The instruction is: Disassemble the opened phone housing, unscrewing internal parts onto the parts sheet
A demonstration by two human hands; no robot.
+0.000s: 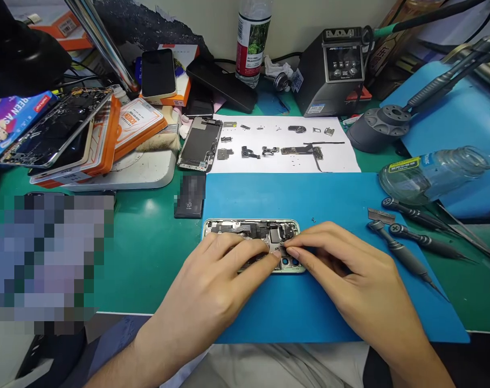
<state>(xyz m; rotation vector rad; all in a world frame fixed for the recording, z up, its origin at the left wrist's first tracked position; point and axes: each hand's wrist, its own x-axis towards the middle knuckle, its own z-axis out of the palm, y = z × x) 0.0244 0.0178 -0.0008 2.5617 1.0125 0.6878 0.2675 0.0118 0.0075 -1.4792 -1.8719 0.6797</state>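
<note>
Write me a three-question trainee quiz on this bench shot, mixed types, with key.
1. True or false: only the right hand is at the opened phone.

2. Fill in: the opened phone lies on a blue ____.

3. Choose: the small loose parts behind the phone are laid out on
A) the green work surface
B) a white sheet
C) an orange box

Key:
1. False; the left hand is there too, its fingers over the phone.
2. Mat.
3. B.
</note>
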